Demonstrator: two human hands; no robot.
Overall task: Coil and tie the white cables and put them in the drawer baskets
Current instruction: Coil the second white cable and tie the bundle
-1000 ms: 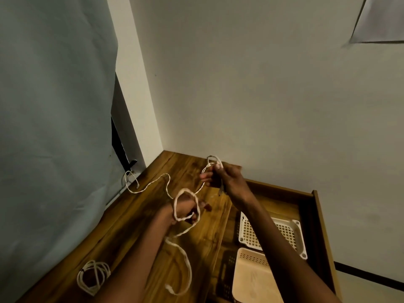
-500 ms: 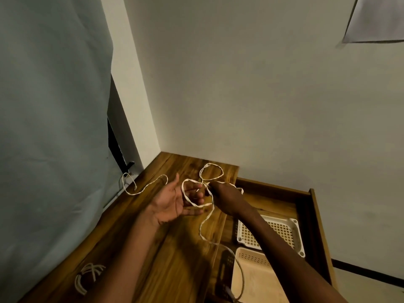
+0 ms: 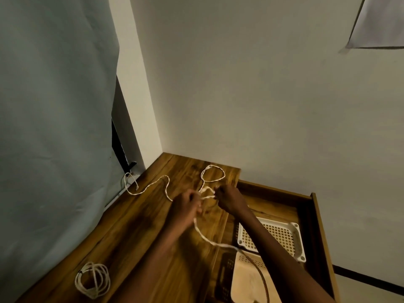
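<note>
— So, what are the hands doing?
— The left hand and right hand are close together over the table, knuckles up. Each has its fingers curled, pinching the white cable.
— Where does the cable go?
— It loops behind the hands, snakes left to the wall, and hangs down toward the drawer with its white basket. A coil lies near the table's front.
</note>
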